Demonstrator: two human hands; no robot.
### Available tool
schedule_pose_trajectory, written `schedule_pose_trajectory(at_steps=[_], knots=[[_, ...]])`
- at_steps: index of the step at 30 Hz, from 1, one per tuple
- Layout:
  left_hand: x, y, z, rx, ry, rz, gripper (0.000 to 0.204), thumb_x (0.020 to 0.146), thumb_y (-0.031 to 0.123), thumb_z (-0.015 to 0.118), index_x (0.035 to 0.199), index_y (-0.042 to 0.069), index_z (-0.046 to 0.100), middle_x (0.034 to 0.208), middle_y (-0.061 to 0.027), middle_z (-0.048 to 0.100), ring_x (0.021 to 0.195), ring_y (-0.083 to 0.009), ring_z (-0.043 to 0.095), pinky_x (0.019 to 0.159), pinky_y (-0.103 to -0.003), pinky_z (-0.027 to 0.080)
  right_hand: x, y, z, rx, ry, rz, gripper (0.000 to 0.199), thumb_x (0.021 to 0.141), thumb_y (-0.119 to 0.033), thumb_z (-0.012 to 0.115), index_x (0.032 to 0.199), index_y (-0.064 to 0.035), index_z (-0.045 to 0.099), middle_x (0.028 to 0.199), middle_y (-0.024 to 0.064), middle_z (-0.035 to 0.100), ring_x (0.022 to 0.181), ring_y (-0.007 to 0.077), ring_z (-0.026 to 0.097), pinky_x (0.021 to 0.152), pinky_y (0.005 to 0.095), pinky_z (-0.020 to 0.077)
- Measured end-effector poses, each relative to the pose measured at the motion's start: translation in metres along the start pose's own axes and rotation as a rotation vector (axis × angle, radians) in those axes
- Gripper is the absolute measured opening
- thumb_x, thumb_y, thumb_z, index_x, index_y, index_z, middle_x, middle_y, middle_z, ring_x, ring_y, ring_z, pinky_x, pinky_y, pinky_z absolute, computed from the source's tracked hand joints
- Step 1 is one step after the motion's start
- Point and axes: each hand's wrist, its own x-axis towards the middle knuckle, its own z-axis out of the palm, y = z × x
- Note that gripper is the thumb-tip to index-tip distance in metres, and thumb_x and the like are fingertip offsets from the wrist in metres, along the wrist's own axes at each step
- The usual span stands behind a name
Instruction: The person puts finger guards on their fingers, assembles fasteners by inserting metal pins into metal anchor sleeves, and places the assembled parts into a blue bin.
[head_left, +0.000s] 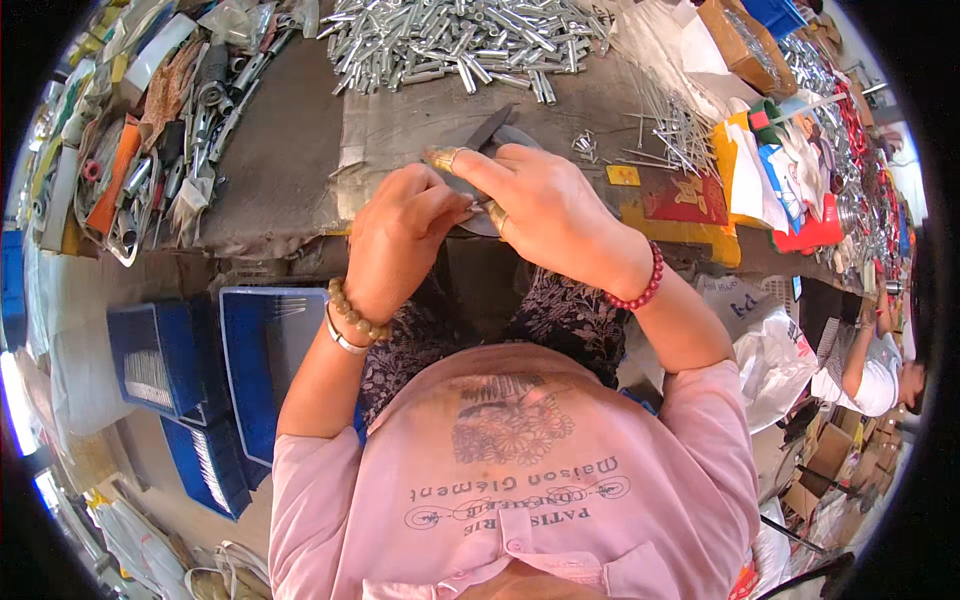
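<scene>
Fig.: Left hand (400, 235) & right hand (545, 205) meet over the grey work surface (290, 150), pinched grip of each closed on a small brass-tipped metal part (445, 158) above a round grey metal disc (500, 140). Best practice, prob.: hold part steady w/ left, work fingertips only, keep clear of the heap of silver metal tubes (460, 40).

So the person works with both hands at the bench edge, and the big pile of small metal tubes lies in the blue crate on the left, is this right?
Not quite. In the head view the pile of metal tubes lies on the bench top beyond the hands, left hand and right hand, not in the blue crate. The rest is right.
</scene>
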Motion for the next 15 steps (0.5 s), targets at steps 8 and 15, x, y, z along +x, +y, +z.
schedule_pose_trajectory(at_steps=[8,15], knots=[[-0.0009,0.0011,0.0011,0.026,0.022,-0.028,0.012,0.084,0.011,0.080,0.095,0.010,0.076,0.087,-0.0094,0.063,0.086,-0.0342,0.065,0.071,-0.046,0.052,0.0057,-0.0086,-0.0016,-0.043,-0.012,-0.122,0.047,0.085,-0.002,0.066,0.132,-0.0075,0.061,0.082,0.0136,0.065,0.082,0.0358,0.065,0.073,0.0459,0.0540],[-0.0019,-0.0021,0.0044,-0.015,0.006,-0.030,0.016,0.083,0.008,0.080,0.098,0.009,0.077,0.087,-0.0107,0.062,0.084,-0.0345,0.064,0.070,-0.045,0.052,0.0014,-0.0057,-0.0006,-0.064,-0.001,-0.116,0.048,0.084,-0.002,0.067,0.132,-0.0073,0.062,0.085,0.0122,0.066,0.085,0.0337,0.065,0.076,0.0447,0.0542]])
